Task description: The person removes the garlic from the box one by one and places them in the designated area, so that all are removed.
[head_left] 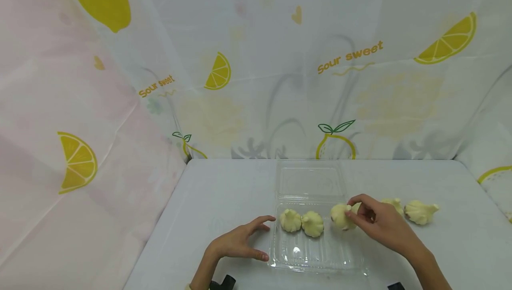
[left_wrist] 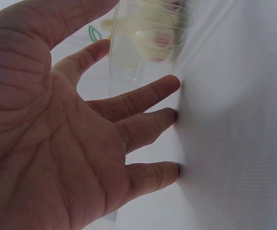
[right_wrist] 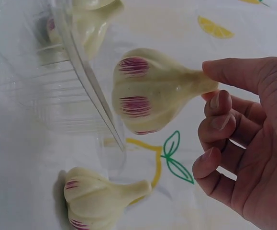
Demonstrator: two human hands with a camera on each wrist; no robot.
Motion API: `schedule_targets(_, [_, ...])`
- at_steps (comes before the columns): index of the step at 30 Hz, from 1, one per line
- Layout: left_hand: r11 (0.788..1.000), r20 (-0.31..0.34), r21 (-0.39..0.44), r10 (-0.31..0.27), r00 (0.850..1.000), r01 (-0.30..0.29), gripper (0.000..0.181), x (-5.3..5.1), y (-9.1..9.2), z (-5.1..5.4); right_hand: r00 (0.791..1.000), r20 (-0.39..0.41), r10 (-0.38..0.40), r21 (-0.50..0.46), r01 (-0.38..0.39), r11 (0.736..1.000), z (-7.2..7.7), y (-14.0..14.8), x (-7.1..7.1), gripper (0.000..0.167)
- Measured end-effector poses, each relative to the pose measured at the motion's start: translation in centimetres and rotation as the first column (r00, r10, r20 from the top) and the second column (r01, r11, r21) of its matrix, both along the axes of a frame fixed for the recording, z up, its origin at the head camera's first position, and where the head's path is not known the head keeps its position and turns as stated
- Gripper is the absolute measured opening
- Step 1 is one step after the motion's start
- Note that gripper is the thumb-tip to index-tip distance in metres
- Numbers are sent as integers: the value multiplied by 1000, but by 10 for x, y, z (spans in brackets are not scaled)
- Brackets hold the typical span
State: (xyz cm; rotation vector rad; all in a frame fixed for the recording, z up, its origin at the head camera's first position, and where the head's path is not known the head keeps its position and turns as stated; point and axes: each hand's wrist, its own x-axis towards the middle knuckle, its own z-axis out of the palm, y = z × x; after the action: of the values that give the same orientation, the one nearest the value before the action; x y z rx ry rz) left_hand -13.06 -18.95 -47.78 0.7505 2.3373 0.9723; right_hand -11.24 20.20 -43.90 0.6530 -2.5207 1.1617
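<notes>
My right hand (head_left: 382,223) pinches a garlic bulb (right_wrist: 148,91) by its stem between thumb and fingers. In the head view that bulb hangs over the right part of a clear plastic box (head_left: 316,261). Inside the box, side by side, sit two more bulbs: one garlic bulb (head_left: 290,220) on the left and another garlic bulb (head_left: 313,224) beside it. The left hand (head_left: 240,240) stands at the box's left wall with thumb and index finger spread. In the left wrist view its other fingers (left_wrist: 152,175) reach down to the tabletop.
The hinged clear lid (head_left: 310,181) lies back, away from me. Right of the box, partly behind the right hand, several loose bulbs include a garlic bulb (head_left: 421,212). A lemon-print curtain (head_left: 256,117) rises behind the white table (head_left: 228,188). Black objects (head_left: 227,283) show at the front edge.
</notes>
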Motion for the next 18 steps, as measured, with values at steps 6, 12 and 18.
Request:
schedule_targets(6, [1000, 4, 1, 0, 1000, 0, 87, 0, 0, 0, 1000, -4, -4, -35, 4, 999, 9, 6, 2, 26])
schedule_targets(12, [1000, 7, 5, -3, 1000, 3, 87, 0, 0, 0, 998, -52, -31, -39, 29, 999, 14, 13, 3, 30])
schedule_targets(18, [1000, -3, 6, -8, 1000, 8, 87, -1, 0, 0, 997, -42, -66, -16, 66, 998, 14, 21, 5, 31])
